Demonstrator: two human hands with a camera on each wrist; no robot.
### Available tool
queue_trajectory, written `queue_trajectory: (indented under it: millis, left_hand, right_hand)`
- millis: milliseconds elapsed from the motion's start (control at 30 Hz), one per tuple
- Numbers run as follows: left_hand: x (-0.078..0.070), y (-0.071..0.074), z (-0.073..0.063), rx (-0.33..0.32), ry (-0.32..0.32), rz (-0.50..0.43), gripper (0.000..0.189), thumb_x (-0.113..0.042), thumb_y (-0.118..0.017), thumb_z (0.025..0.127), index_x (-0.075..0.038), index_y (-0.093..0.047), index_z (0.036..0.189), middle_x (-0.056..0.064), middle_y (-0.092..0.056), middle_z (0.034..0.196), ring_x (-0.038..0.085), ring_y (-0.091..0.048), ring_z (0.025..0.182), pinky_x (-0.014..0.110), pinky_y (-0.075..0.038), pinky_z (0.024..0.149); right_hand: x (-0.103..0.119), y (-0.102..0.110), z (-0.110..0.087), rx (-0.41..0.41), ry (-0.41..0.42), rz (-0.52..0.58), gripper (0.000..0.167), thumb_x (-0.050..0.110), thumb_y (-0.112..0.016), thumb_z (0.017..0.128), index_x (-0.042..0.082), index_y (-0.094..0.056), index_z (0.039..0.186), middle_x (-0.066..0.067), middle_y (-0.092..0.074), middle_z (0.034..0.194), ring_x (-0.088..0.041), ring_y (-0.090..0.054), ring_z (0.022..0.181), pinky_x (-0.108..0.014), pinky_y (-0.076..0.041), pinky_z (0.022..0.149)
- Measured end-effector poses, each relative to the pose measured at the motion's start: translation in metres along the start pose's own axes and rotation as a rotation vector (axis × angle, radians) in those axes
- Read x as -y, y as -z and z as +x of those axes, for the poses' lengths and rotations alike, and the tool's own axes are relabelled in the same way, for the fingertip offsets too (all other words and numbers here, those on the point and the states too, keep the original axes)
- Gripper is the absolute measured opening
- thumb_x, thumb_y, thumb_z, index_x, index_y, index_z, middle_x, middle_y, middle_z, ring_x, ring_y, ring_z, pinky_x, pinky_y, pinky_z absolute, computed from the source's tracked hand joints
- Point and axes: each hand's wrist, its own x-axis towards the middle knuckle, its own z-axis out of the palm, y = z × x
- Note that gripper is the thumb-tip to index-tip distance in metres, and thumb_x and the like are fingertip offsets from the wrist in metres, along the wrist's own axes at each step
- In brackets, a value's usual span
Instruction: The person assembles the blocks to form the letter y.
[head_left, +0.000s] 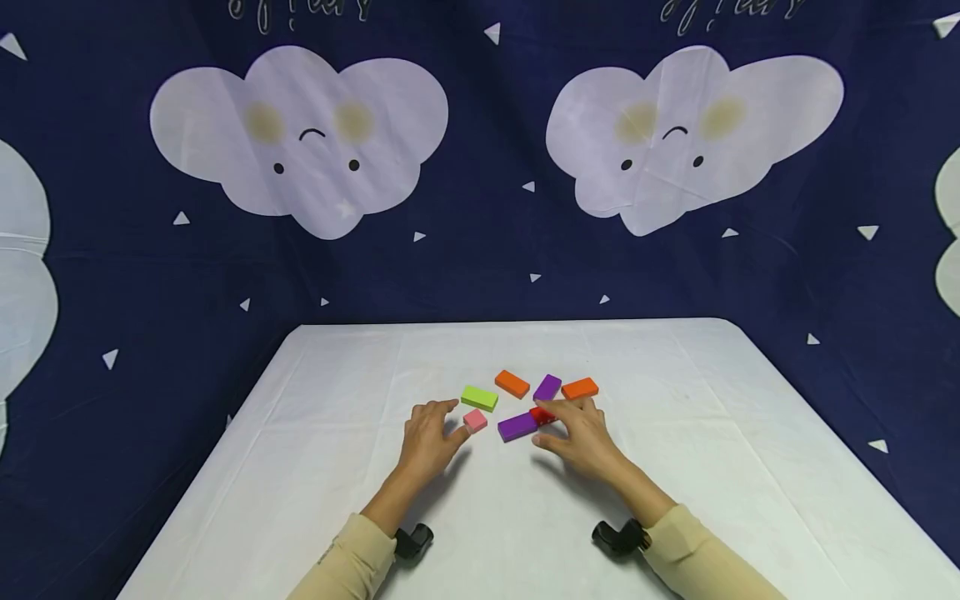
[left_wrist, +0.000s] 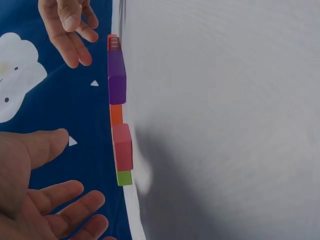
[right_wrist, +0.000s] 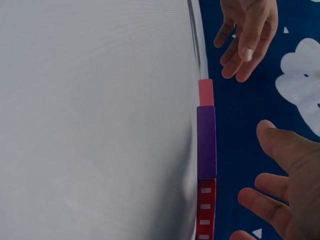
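My left hand (head_left: 429, 440) hovers beside a small pink block (head_left: 475, 421), thumb and fingers spread apart with nothing between them. To the right, my right hand (head_left: 585, 437) is held over the table with its fingers parted, partly covering a red block (head_left: 542, 416). That red block lies against a purple block (head_left: 517, 427); in the right wrist view its side shows several small pale marks. Behind the pink one is a lime green block (head_left: 479, 398). In the left wrist view, the left hand's fingers (left_wrist: 82, 210) are well apart from the thumb.
Farther back on the white table (head_left: 337, 367) lie an orange block (head_left: 512, 384), a second purple block (head_left: 548, 387) and another orange block (head_left: 580, 389). A dark blue curtain (head_left: 495, 250) with clouds hangs behind the table. Black cameras (head_left: 414, 542) sit on both wrists.
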Motion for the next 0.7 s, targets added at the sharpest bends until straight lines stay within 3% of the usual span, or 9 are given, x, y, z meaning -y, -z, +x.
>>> queue_trajectory:
  millis: [300, 700]
  left_hand:
    - [0.001, -0.001, 0.001, 0.004, 0.022, -0.036, 0.044, -0.022, -0.07, 0.079, -0.003, -0.062, 0.118, 0.013, -0.065, 0.11, 0.031, -0.05, 0.107, 0.046, -0.036, 0.088]
    - [0.004, -0.004, 0.006, 0.022, 0.024, -0.078, 0.044, -0.021, -0.07, 0.077, -0.002, -0.063, 0.116, 0.013, -0.066, 0.109, 0.033, -0.051, 0.106, 0.049, -0.036, 0.092]
  right_hand:
    - [-0.001, -0.004, 0.006, -0.005, 0.02, -0.01, 0.058, 0.035, -0.077, 0.074, 0.016, -0.061, 0.126, -0.006, -0.065, 0.123, -0.02, -0.039, 0.096, -0.035, -0.026, 0.079]
    - [0.0, -0.006, 0.012, 0.061, 0.005, 0.007, 0.055, 0.035, -0.077, 0.074, 0.018, -0.062, 0.125, -0.005, -0.066, 0.12, -0.021, -0.041, 0.095, -0.034, -0.025, 0.078]
